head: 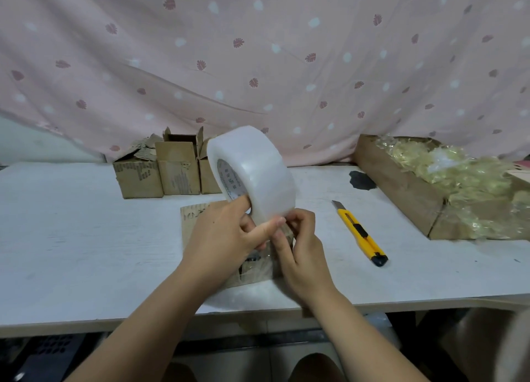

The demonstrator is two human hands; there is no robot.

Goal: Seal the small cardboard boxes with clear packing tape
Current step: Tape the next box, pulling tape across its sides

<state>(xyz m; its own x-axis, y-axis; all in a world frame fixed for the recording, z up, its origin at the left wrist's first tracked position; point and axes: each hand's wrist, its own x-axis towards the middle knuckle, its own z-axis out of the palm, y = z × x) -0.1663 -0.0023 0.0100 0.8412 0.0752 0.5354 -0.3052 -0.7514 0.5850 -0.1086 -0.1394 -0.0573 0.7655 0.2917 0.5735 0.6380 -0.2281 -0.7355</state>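
A big roll of clear packing tape (255, 172) is held upright above a small cardboard box (192, 221) that lies on the white table (71, 238). My left hand (220, 241) grips the roll, with fingers in its core and the thumb on its rim. My right hand (298, 246) pinches at the roll's lower edge, where the tape end seems to be. Both hands hide most of the box, and some clear tape shows on its near side (255, 267). Three small open boxes (160, 169) stand in a row at the back.
A yellow utility knife (360, 234) lies on the table right of my hands, blade end pointing away. A long cardboard tray (398, 180) of crumpled yellowish tape scraps sits at the right. A dark stain (362, 180) marks the table. A pink patterned curtain (258, 51) hangs behind.
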